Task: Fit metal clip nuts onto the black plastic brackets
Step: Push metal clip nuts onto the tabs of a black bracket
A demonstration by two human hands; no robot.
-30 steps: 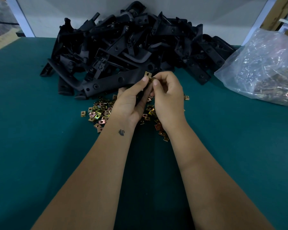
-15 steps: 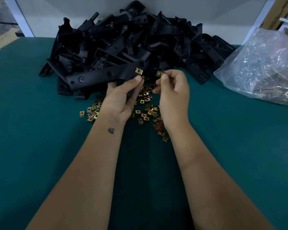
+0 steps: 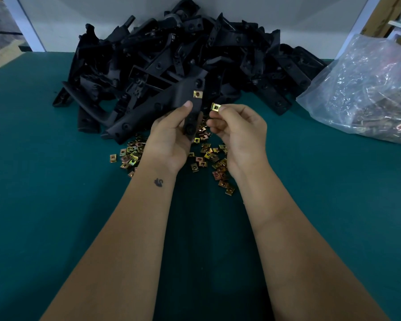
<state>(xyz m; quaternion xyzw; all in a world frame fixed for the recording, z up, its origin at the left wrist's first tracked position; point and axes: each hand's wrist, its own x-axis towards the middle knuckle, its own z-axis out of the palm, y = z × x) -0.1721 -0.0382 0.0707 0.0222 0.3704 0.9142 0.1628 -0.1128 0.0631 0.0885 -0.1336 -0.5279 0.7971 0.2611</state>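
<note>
Head view shows me my left hand point(image 3: 169, 133) gripping a stiff, light black plastic bracket point(image 3: 190, 105) with one fitted gold clip nut point(image 3: 197, 94), while just right of it my right hand point(image 3: 237, 126) pinches a small springy, slippery gold metal clip nut point(image 3: 215, 107) by its edges.

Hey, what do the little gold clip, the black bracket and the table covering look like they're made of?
The clip pinched in the right hand looks like thin plated metal: yellowish, iridescent shine, sharp stamped hole. The bracket gripped by the left hand looks like moulded black plastic, matte with a faint grain. The table covering is teal, dull and smooth, probably a rubber or vinyl mat, though that is uncertain.
</note>
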